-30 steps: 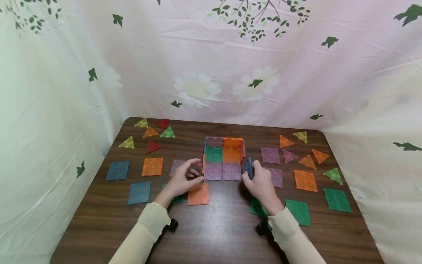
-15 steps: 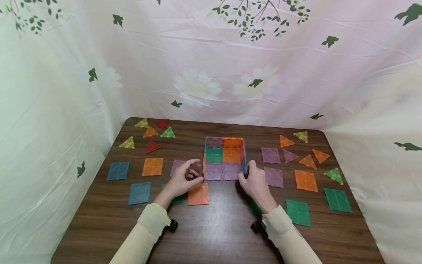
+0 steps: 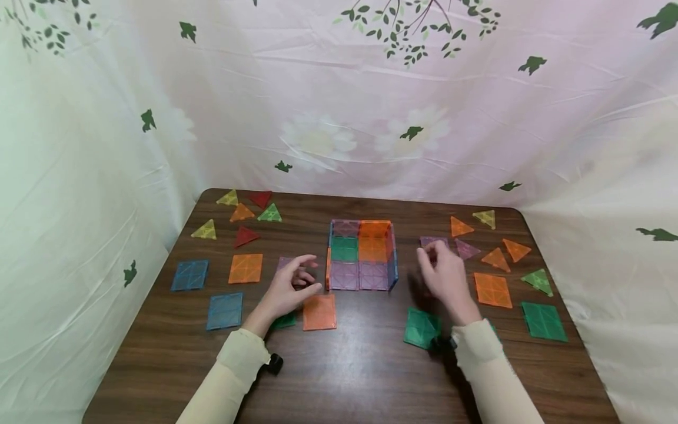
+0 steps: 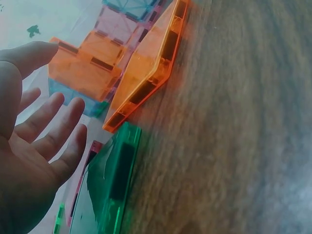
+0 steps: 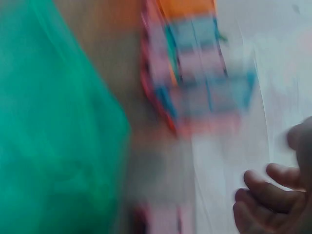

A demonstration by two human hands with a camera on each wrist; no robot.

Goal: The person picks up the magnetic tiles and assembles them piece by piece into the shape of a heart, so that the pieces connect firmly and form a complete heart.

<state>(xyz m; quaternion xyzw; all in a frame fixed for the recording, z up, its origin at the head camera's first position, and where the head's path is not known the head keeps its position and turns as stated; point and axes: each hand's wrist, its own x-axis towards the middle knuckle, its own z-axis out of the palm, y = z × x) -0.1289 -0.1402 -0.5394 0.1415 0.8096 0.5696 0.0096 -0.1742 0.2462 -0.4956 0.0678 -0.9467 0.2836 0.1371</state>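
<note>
brown wood-grain table (image 3: pixel 371 400) | pale creased fabric walls (image 3: pixel 339 100) | leaf prints (image 3: pixel 444 29) | tabletop glare (image 3: pixel 346 365)

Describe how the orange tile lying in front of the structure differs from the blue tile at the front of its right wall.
The orange tile lies flat on the table; the blue tile stands upright. The orange tile sits outside the structure; the blue tile is part of it. Both look see-through.

I log remotely a curtained enclosure (image 3: pixel 85 176); bird-and-leaf-print fabric (image 3: pixel 339 88) hangs along three sides of a wood-grain tabletop (image 3: pixel 349 383); wider room type unclear.
</note>
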